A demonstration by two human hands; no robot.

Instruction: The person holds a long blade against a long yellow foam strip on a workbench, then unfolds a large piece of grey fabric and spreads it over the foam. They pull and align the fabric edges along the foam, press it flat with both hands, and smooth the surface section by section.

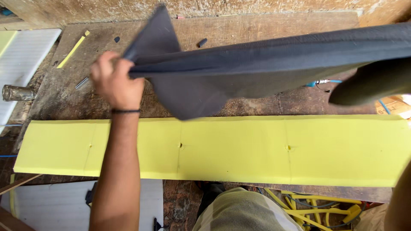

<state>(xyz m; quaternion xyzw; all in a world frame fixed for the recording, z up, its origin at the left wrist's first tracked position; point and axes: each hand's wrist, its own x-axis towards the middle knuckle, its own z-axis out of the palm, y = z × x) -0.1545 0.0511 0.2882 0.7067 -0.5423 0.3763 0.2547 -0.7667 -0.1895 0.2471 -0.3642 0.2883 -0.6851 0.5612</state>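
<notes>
- The dark grey fabric (265, 60) is up in the air, stretched across the view above the workbench (257, 32); none of it lies flat yet, and one corner flips up just past my left knuckles.
- My left hand (114, 81) is closed in a fist on the fabric's near-left edge, bunching it tight.
- My right hand is out of view; only a bit of that forearm (400, 205) shows at the right border, so I can't tell what it grips.
- Below my left hand, nearer to me, the long yellow foam strip (239, 147) lies flat along the bench, seemingly made of joined sections with small marks along its middle. As I judge it, the foam is laid out and the cloth is not yet spread over it.
- Beyond my left hand lie a thin yellow offcut (72, 50) and a small dark scrap (202, 42).
- Far left of that hand stands a metal cylinder (17, 92).
</notes>
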